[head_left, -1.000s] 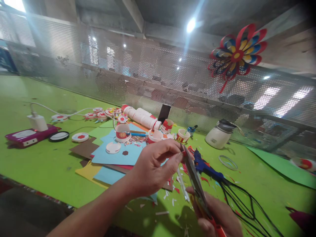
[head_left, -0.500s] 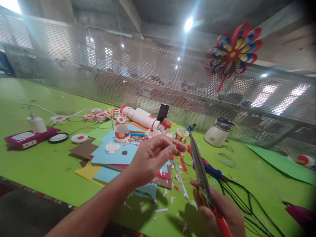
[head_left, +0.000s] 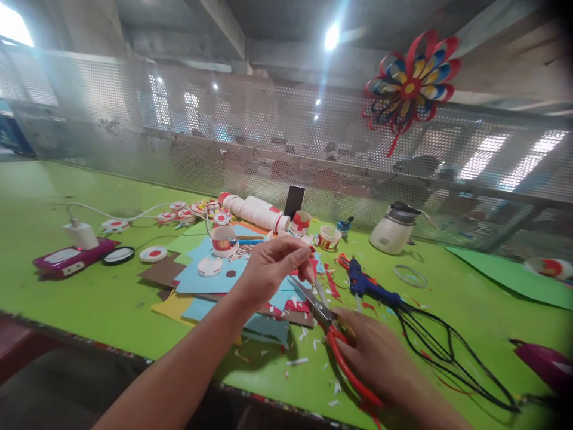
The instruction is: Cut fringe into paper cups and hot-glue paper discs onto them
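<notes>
My left hand [head_left: 284, 263] is closed in a pinch above the stack of coloured paper [head_left: 192, 283]. A small red piece [head_left: 313, 250] shows at its fingertips, mostly hidden by them. My right hand [head_left: 364, 346] grips red-handled scissors [head_left: 321, 312], whose blades point up and left, just below the left fingertips. Whether the blades touch anything there I cannot tell. Under both hands, white and red paper scraps [head_left: 298, 361] lie scattered on the green table [head_left: 102, 304]. Beyond the right hand rests a blue glue gun [head_left: 373, 285] with a black cable.
Paper cups [head_left: 329, 237] and a long stack of cups [head_left: 255, 212] stand at the back, near a dark phone [head_left: 294, 202]. A white kettle [head_left: 391, 230] is back right. Left are a purple power strip [head_left: 74, 258] and a black-rimmed disc [head_left: 118, 255]. A paper flower [head_left: 409, 89] hangs above.
The scissors have swung from pointing upward to slanting left, with their tips now near the left fingertips. My left hand stays pinched at about the same place. The view has shifted slightly.
</notes>
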A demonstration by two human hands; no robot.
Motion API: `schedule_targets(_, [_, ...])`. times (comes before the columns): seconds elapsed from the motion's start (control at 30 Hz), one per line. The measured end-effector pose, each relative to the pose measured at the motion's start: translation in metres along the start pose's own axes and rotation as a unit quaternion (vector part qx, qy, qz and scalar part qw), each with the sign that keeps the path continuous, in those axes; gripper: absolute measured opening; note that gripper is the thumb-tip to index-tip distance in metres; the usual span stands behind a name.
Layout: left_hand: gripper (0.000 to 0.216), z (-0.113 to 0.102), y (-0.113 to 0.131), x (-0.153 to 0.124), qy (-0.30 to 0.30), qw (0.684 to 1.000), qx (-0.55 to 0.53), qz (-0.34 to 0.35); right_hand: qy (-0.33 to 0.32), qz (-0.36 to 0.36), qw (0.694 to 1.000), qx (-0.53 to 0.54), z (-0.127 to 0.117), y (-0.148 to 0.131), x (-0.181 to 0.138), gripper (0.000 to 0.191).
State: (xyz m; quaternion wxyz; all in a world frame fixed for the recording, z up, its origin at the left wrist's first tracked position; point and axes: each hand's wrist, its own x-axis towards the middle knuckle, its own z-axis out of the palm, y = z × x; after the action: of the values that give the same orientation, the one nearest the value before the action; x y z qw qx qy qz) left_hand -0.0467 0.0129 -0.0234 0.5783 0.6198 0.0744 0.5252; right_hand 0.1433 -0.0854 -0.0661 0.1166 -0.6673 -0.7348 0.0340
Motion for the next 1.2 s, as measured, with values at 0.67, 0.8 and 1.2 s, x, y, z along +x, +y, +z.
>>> schedule_targets(0.67, [0.020,0.008,-0.020,-0.007,-0.245,0.912,0.318,-0.082,0.052,-0.184,0.980,0.050,-0.057,-0.015,0.018,0.023])
schedule_targets(0.8, [0.018,0.003,-0.026,-0.006,-0.270,0.914,0.265,-0.149,-0.001,-0.216,0.975,0.060,-0.049,-0.007,0.027,0.025])
schedule_targets(1.2, [0.017,-0.002,-0.025,-0.002,-0.349,0.888,0.185,-0.237,-0.149,-0.213,0.947,0.190,-0.048,0.007,0.034,0.025])
